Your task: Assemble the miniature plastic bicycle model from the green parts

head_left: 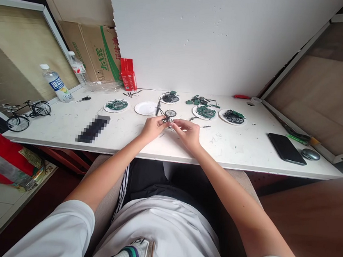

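A small black model bicycle (170,113) is held just above the white table, its spoked wheel standing up beyond my fingers. My left hand (152,128) is closed on the near side of the frame, thumb and fingers pinched together. From the other side my right hand (188,133) pinches the same model near its lower end; the exact part between the fingertips is too small to make out. Close behind the model stands a white paper plate (144,107). A finished-looking black model bicycle (26,113) stands at the table's left end.
Paper plates with green parts (116,105), black parts (169,97) and mixed parts (234,117) line the back. Loose green pieces (193,100) lie among them. A drink bottle (57,84) and red box (128,75) stand left; a phone (286,148) and mouse (310,154) lie right.
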The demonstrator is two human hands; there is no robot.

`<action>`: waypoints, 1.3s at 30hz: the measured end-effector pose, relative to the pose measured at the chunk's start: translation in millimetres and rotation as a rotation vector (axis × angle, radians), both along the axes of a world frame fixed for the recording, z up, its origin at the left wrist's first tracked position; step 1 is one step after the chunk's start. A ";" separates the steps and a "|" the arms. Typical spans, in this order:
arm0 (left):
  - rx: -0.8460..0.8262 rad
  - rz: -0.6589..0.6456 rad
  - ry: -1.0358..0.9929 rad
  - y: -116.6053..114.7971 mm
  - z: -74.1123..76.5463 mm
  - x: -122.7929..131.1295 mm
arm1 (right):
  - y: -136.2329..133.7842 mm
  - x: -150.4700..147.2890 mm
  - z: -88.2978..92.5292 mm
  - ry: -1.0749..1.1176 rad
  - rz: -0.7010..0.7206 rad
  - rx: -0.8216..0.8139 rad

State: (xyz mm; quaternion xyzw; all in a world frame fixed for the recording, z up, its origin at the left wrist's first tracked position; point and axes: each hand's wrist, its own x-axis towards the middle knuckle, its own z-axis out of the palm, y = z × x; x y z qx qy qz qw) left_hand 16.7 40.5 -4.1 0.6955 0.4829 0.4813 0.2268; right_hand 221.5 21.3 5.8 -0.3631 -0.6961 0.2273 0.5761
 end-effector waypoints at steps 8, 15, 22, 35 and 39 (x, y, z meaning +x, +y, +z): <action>0.123 0.108 0.211 -3.8 2.5 -0.7 | 0.9 -1.9 -0.4 -0.073 0.041 0.003; 0.180 0.128 0.287 -6.1 4.9 2.0 | 2.4 -0.3 -1.4 -0.080 0.035 0.019; 0.178 0.087 0.270 -8.2 4.1 3.4 | 3.5 0.6 -2.2 -0.088 0.075 0.054; 0.030 -0.049 -0.001 -6.5 -0.3 4.5 | 3.9 0.8 -3.3 -0.141 0.070 0.045; 0.037 -0.072 -0.030 -5.2 -1.2 3.4 | 3.1 0.1 -2.1 -0.133 0.065 0.047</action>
